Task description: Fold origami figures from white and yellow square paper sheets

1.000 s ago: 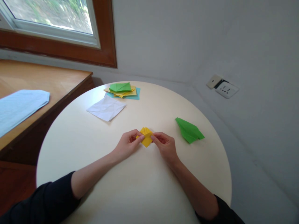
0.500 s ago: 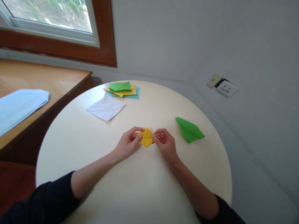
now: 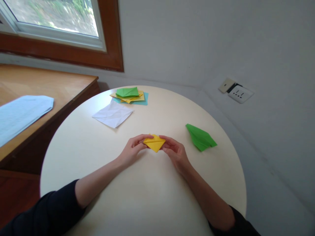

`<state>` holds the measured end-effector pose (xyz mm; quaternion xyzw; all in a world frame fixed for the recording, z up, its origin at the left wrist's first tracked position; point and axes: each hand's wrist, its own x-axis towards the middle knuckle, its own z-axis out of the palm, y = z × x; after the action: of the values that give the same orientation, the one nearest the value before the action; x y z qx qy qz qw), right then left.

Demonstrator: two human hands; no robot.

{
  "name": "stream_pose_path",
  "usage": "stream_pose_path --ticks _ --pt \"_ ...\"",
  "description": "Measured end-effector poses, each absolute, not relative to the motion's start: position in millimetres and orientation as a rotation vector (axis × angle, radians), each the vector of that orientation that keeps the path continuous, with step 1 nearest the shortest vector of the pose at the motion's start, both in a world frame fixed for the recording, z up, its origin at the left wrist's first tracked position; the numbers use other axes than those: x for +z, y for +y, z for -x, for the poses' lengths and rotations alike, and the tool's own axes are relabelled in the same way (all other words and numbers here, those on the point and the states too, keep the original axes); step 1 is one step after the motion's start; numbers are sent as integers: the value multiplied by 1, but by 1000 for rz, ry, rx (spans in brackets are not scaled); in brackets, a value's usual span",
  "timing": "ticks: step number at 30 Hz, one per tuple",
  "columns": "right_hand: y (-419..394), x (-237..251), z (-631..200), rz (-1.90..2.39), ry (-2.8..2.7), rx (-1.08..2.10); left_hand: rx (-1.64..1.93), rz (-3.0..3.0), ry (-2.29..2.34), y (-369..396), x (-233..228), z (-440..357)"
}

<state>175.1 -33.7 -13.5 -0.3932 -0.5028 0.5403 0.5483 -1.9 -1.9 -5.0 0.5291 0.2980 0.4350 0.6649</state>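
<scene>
Near the middle of the round cream table (image 3: 147, 203), the left hand (image 3: 131, 151) and the right hand (image 3: 175, 153) meet on a small folded yellow paper (image 3: 154, 143). Each hand is closed on the paper: the left hand's fingertips pinch its left corner and the right hand's fingertips pinch its right corner. The paper is a flat, roughly triangular shape with a crease running across it, its lower point aimed toward the person, and it sits at or just above the tabletop; whether it touches the surface cannot be told. Both forearms stretch bare across the table, ending in dark sleeves at the near edge.

To the right of the right hand, clearly apart from it, lies a green folded paper (image 3: 200, 137) shaped like a dart. Farther away on the left lies a creased white sheet (image 3: 112, 114), and just beyond it a small stack of coloured papers (image 3: 130, 95), green on top of yellow and teal. Left of the table stands a wooden desk (image 3: 49, 85) with a pale blue sheet (image 3: 22, 113) on it. Above it is a wood-framed window (image 3: 73, 36), and a white wall socket (image 3: 238, 92) sits on the wall at the right.
</scene>
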Motion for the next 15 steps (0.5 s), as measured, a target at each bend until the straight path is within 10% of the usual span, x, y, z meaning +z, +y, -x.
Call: stream_pose_path --ticks 15 --pt "-30 -10 -175 1177 -1272 1028 859 -1505 935 -1 3 0"
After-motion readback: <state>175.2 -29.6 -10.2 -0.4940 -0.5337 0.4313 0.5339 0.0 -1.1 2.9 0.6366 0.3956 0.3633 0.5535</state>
